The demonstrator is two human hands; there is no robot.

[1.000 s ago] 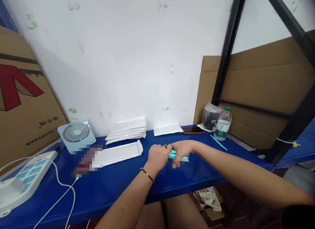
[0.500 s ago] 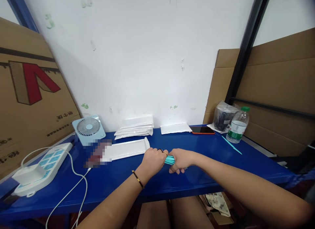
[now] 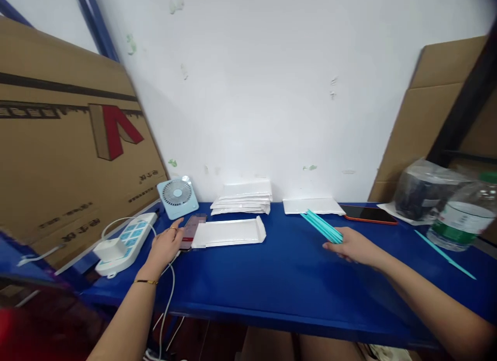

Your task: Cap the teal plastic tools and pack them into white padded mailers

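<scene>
My right hand (image 3: 355,245) grips the near end of a bundle of thin teal sticks (image 3: 320,226), their far ends slanting up and left above the blue table (image 3: 272,278). My left hand (image 3: 167,243) is beside a phone (image 3: 193,227) lying face up, fingers stretched toward its left edge; I cannot tell whether they touch it. Nothing shows in that hand. A white padded envelope (image 3: 229,233) lies flat just right of the phone, its left end partly blurred out. One loose teal stick (image 3: 444,255) lies at the right.
Against the wall are a small blue fan (image 3: 177,196), several stacked white envelopes (image 3: 243,199), another envelope (image 3: 312,206) and an orange-edged phone (image 3: 368,214). A power strip (image 3: 130,242) with a cable is at left; a bottle (image 3: 464,216) and bagged dark cup (image 3: 417,192) at right. Cardboard (image 3: 70,159) flanks the table.
My hands have parted. The left let go of the teal bundle and moved left to the phone; the right keeps the bundle and has moved right. The camera view has turned left.
</scene>
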